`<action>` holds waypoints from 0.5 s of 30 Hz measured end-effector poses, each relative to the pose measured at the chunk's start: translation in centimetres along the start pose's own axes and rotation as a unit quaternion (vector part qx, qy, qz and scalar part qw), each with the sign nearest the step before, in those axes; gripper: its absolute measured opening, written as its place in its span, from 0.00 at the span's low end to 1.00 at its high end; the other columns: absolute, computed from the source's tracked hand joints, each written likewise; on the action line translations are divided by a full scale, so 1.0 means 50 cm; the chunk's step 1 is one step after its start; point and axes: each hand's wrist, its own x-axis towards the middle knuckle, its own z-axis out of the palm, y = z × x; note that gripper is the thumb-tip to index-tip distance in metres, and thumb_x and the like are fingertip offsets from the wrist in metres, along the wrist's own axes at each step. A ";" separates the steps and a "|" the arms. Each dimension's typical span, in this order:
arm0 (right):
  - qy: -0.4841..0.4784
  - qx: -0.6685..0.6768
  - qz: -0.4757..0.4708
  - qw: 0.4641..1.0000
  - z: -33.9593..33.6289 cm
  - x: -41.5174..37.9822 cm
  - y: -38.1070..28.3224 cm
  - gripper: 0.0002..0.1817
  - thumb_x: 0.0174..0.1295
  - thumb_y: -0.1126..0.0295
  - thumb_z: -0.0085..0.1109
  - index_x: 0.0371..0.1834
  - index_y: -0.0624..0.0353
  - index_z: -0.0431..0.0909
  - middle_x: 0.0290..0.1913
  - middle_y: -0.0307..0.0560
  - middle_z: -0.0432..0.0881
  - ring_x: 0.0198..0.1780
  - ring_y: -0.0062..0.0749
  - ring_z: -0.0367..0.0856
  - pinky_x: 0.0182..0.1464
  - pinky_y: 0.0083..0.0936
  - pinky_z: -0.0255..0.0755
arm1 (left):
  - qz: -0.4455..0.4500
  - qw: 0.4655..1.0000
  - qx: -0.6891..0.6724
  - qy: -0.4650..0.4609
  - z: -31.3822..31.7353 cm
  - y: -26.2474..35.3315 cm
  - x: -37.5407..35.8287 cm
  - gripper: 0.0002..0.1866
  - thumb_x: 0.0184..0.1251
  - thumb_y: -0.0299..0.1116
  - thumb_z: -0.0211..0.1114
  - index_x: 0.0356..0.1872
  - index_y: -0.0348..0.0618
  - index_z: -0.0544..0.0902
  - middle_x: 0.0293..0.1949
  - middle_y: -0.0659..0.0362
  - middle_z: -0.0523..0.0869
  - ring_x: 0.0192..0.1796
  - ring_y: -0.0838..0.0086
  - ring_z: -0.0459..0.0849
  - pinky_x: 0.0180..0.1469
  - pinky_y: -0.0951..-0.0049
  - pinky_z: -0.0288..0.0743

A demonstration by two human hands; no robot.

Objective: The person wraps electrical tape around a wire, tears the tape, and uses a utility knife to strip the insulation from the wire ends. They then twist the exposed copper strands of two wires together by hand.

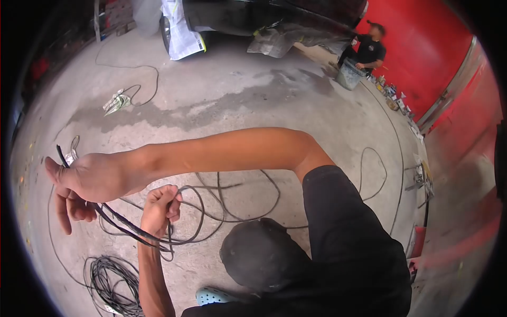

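Observation:
My right arm reaches across the view to the left, and my right hand [87, 179] is closed around a black cable [122, 222], with the index finger pointing down. One cable end sticks up past the thumb. Below and to the right, my left hand [160, 208] pinches the same dark cable between thumb and fingers. Loose loops [277, 195] of cable spread over the floor between my hands and my knee [259, 253]. A larger coil of cable [113, 282] lies on the concrete at the lower left.
A dark car [274, 16] with masking paper [182, 37] stands at the back. A co-worker [371, 50] crouches by a bucket [349, 74] near the red wall [417, 42]. Bottles and cans [393, 100] line that wall. A crumpled bundle [117, 101] with a cord lies left.

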 end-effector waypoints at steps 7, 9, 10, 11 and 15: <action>0.090 -0.431 0.018 0.898 -0.034 -0.088 0.065 0.36 0.82 0.41 0.32 0.50 0.62 0.84 0.57 0.60 0.75 0.56 0.49 0.79 0.67 0.42 0.68 | 0.279 0.869 -0.287 0.289 -0.178 0.031 -0.123 0.10 0.83 0.39 0.56 0.45 0.45 0.78 0.22 0.71 0.63 0.21 0.84 0.57 0.24 0.82 0.56; 0.092 -0.438 0.032 0.893 -0.059 -0.126 0.072 0.34 0.82 0.42 0.32 0.56 0.62 0.80 0.60 0.61 0.72 0.57 0.50 0.77 0.68 0.44 0.67 | 0.368 0.837 -0.247 0.321 -0.171 0.024 -0.198 0.12 0.84 0.40 0.55 0.54 0.44 0.78 0.26 0.70 0.65 0.22 0.85 0.57 0.23 0.81 0.56; 0.090 -0.437 0.039 0.894 -0.070 -0.147 0.068 0.34 0.82 0.42 0.32 0.59 0.62 0.78 0.61 0.61 0.70 0.57 0.50 0.77 0.68 0.44 0.66 | 0.405 0.838 -0.199 0.307 -0.203 0.002 -0.239 0.15 0.84 0.40 0.55 0.59 0.42 0.78 0.27 0.71 0.65 0.22 0.86 0.56 0.22 0.82 0.55; 0.111 -0.439 0.093 0.887 -0.080 -0.161 0.068 0.35 0.82 0.41 0.32 0.60 0.62 0.77 0.58 0.60 0.73 0.55 0.50 0.79 0.66 0.44 0.69 | 0.359 0.858 -0.166 0.326 -0.231 -0.009 -0.274 0.17 0.84 0.39 0.55 0.63 0.40 0.76 0.27 0.71 0.65 0.22 0.87 0.56 0.20 0.82 0.53; 0.113 -0.175 0.247 0.946 -0.122 -0.177 0.112 0.40 0.80 0.36 0.32 0.65 0.64 0.73 0.30 0.44 0.78 0.44 0.43 0.86 0.57 0.39 0.78 | 0.266 0.859 -0.020 0.437 -0.231 -0.006 -0.340 0.18 0.79 0.30 0.61 0.66 0.39 0.75 0.24 0.73 0.65 0.21 0.92 0.59 0.18 0.83 0.48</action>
